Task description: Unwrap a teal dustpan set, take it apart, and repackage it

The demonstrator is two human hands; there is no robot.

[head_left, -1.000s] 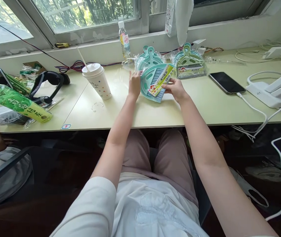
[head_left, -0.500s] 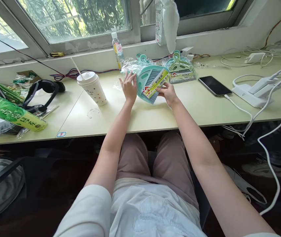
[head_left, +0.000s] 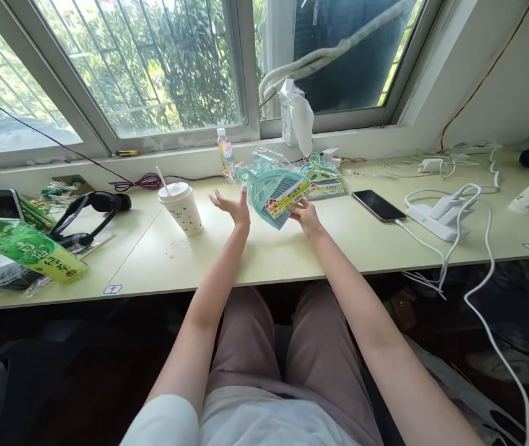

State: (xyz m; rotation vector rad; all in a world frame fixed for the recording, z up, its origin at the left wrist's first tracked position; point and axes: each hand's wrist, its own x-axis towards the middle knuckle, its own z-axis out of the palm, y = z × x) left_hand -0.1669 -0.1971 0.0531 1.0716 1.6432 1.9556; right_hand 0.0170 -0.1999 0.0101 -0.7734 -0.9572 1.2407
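A teal dustpan and brush set [head_left: 264, 187] with a yellow printed label is held up over the desk, its handle end pointing up and left. My right hand [head_left: 306, 217] grips its lower right corner by the label. Just left of the set, my left hand [head_left: 234, 209] is open, fingers spread and palm turned up, apart from it. Behind, near the wall, lie more dustpan sets in clear wrapping, one of them a green packaged set [head_left: 323, 175]. The held set partly hides another teal one.
A white lidded cup [head_left: 181, 210] with a straw stands left of my hands. Farther left are a green drink bottle [head_left: 36, 251] and a black headset [head_left: 85, 214]. To the right lie a phone [head_left: 378, 205] and a white power strip [head_left: 438, 215] with cables. A small bottle [head_left: 225, 152] stands behind.
My left hand has come away from the dustpan set and opened out to the left. The set's handle end now shows. The camera view has tilted up and shifted right.
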